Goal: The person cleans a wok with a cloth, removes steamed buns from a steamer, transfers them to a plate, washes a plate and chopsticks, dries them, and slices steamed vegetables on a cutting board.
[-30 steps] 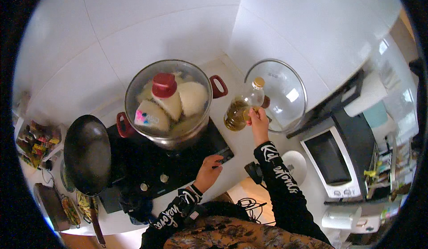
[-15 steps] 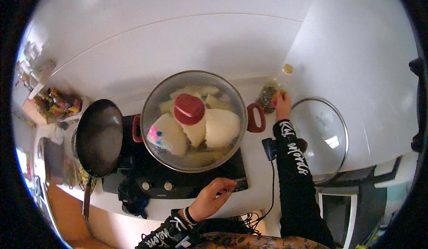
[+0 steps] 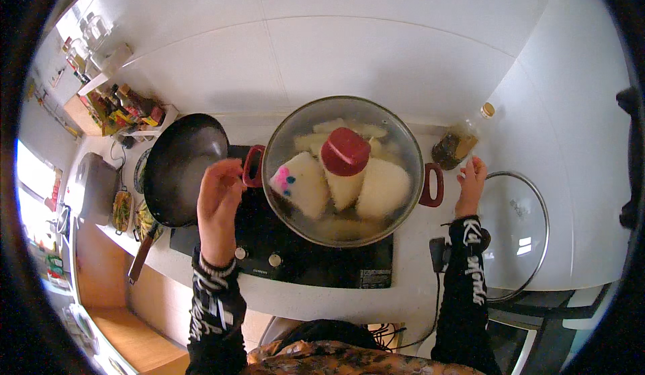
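Note:
A steel pot (image 3: 400, 204) with red handles stands on a black cooktop (image 3: 316, 257). A glass lid with a red knob (image 3: 345, 151) covers it, and pale rounded pieces show through, one marked pink and blue. My left hand (image 3: 219, 197) is raised with loose fingers at the pot's left red handle (image 3: 252, 165); whether it touches is unclear. My right hand (image 3: 470, 181) hovers open just below an oil bottle (image 3: 458, 143) standing by the wall, apart from it.
A black wok (image 3: 180, 165) with a wooden handle sits left of the pot. A second glass lid (image 3: 521, 230) lies on the counter at right. Sauce bottles (image 3: 121, 106) crowd a shelf at far left. A black cable and plug (image 3: 438, 254) lie by the cooktop.
My right hand has let go of the oil bottle, which now stands on the counter. My left hand rose from the cooktop's front edge to the pot's left handle.

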`<action>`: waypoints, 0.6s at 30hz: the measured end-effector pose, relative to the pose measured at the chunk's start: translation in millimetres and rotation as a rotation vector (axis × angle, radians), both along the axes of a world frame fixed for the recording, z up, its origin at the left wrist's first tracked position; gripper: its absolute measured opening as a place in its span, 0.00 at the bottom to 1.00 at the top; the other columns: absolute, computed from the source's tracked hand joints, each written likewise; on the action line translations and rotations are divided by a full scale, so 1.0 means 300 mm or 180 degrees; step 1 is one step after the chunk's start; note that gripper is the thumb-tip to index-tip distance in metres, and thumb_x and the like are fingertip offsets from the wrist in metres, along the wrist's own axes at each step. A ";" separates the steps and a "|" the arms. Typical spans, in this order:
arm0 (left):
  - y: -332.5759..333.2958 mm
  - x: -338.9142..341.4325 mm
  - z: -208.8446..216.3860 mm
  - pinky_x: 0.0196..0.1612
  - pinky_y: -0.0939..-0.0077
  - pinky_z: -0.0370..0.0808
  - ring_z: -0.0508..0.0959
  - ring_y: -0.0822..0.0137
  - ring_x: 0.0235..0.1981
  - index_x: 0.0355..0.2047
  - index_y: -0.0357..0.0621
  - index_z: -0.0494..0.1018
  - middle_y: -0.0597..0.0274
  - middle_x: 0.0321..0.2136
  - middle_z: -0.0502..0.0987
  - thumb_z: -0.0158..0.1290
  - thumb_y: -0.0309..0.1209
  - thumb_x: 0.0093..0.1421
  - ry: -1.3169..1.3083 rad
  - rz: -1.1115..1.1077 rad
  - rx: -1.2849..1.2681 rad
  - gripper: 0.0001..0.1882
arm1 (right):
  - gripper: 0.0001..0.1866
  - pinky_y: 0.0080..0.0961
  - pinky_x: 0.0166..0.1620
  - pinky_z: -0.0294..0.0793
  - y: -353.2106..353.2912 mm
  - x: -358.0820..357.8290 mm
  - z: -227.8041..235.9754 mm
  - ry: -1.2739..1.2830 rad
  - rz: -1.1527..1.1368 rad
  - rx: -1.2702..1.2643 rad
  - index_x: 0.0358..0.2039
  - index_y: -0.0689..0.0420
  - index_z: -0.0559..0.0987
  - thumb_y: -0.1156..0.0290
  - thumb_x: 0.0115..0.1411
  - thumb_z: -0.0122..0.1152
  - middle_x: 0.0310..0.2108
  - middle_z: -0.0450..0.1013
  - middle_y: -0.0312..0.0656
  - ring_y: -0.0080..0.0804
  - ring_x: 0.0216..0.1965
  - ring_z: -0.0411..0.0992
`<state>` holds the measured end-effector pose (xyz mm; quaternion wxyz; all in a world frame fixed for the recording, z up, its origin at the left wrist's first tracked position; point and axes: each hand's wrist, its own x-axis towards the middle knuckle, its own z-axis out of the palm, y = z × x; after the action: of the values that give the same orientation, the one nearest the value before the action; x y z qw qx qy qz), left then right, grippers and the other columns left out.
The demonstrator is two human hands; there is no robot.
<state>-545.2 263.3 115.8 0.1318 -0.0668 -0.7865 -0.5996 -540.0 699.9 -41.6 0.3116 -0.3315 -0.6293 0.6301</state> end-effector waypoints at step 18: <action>-0.043 -0.221 -0.143 0.19 0.86 0.59 0.63 0.79 0.17 0.45 0.39 0.69 0.72 0.19 0.66 0.40 0.34 0.65 -0.1281 -0.1134 0.0541 0.15 | 0.19 0.31 0.42 0.69 -0.225 0.107 0.231 -0.0814 0.1021 0.2586 0.45 0.59 0.72 0.57 0.61 0.50 0.37 0.72 0.49 0.39 0.39 0.71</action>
<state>-611.4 250.5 72.9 -0.1294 -0.0723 -0.7196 -0.6784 -508.0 632.3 27.7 0.2346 -0.1559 -0.9023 0.3263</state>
